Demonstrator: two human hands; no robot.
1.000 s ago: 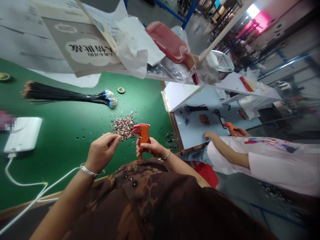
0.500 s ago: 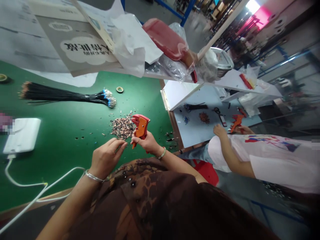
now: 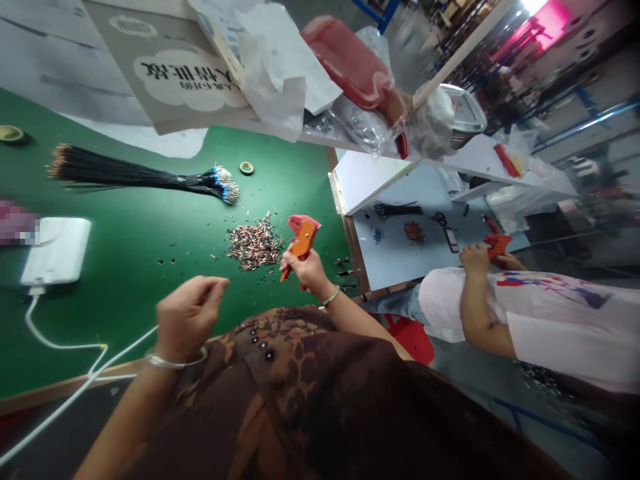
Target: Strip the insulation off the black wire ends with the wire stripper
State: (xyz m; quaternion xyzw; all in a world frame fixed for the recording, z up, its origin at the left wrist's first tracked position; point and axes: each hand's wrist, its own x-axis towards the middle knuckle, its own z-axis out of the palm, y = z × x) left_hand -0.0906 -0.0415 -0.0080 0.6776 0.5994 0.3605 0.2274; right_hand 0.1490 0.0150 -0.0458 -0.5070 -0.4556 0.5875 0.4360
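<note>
My right hand [image 3: 309, 272] grips an orange crimping tool [image 3: 301, 236], tilted with its red head up and to the right, beside a heap of small metal terminals [image 3: 254, 244] on the green table [image 3: 140, 247]. My left hand [image 3: 186, 319] hovers lower left with thumb and fingers pinched together; what they pinch is too small to make out. A silver bangle sits on that wrist. A bundle of black wires [image 3: 135, 176] with blue and silver tips lies farther back on the left.
A white charger block [image 3: 56, 251] with its white cable [image 3: 65, 347] lies at the left. Two tape rolls [image 3: 246, 168] sit on the green table. Papers and plastic bags crowd the back. A person in pink [image 3: 540, 320] holds another orange tool [image 3: 496, 244] at the white table [image 3: 400, 253].
My hands moved apart: the left dropped down and left, away from the tool, while the right carried the tool up and right, tilting it. The neighbour's hands shifted right on the white table.
</note>
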